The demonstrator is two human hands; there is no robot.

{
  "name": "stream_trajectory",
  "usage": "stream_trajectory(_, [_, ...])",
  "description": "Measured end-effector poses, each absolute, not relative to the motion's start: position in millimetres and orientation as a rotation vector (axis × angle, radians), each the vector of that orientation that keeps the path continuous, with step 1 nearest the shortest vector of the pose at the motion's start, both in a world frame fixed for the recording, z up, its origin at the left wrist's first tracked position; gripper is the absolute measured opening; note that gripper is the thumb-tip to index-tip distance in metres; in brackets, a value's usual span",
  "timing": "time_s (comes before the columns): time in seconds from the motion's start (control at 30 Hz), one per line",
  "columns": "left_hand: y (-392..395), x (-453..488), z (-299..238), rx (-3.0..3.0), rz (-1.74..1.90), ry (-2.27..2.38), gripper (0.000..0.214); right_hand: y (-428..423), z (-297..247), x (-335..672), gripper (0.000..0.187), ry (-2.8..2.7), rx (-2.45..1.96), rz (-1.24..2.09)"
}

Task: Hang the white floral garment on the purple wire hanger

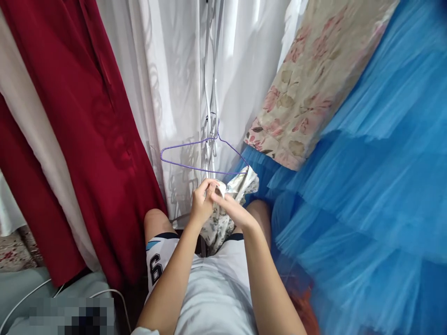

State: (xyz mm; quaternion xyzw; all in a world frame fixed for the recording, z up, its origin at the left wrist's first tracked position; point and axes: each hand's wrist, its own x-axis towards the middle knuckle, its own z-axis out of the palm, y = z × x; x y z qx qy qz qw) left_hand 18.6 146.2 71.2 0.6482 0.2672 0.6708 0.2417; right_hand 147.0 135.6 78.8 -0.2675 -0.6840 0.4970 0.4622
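Note:
My left hand [200, 201] and my right hand [230, 207] meet in front of me, both closed on a light floral garment [223, 218] that hangs down between my knees. One end of the garment drapes over the right corner of a purple wire hanger [202, 156], which hangs just above my hands. My fingers pinch the cloth's upper edge right below the hanger's bottom wire.
Red [87, 121] and white curtains [167, 83] hang on the left and centre. A blue tulle dress [366, 186] fills the right side, with a floral cloth [314, 79] above it. A white cable [31, 293] runs at the lower left.

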Motion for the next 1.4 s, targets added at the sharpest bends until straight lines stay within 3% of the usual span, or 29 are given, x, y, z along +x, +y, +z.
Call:
stream_trajectory(0.17, [151.0, 8.4, 39.1, 1.568, 1.539, 0.588, 0.049, 121.8, 83.4, 154.8, 0.031, -1.626, -0.701, 1.394])
stream_trajectory(0.37, [140.9, 8.1, -14.6, 1.725, 1.009, 0.581, 0.056, 97.6, 100.2, 189.7, 0.027, -1.56, -0.763, 1.429])
stream_trajectory(0.5, [148.4, -29.5, -20.6, 2.106, 0.976, 0.757, 0.044, 80.7, 124.2, 218.7, 0.027, -1.69, -0.865, 1.251])
stream_trajectory(0.7, [183.8, -152.7, 26.0, 2.57, 0.793, 1.388, 0.029, 115.7, 157.7, 232.7, 0.024, -2.03, -1.007, 0.892])
stream_trajectory(0.8, [210.0, -199.6, 59.9, 2.519, 0.91, 1.58, 0.023, 168.0, 152.0, 218.3, 0.029, -2.087, -1.029, 0.586])
stream_trajectory(0.93, [245.5, -204.5, 107.2, 2.45, 1.121, 1.557, 0.031, 228.9, 131.1, 195.6, 0.044, -2.0, -1.057, 0.211])
stream_trajectory(1.07, [266.2, -154.4, 141.6, 2.387, 1.457, 1.48, 0.031, 243.1, 114.9, 181.8, 0.031, -2.124, -1.132, 0.155])
stream_trajectory(1.23, [253.7, -95.3, 162.1, 2.466, 1.712, 1.381, 0.018, 217.1, 110.3, 198.3, 0.059, -2.222, -0.998, 0.097])
stream_trajectory(1.4, [237.7, -90.1, 163.7, 2.598, 1.698, 1.27, 0.017, 208.9, 115.1, 257.4, 0.071, -1.618, -1.079, 0.088])
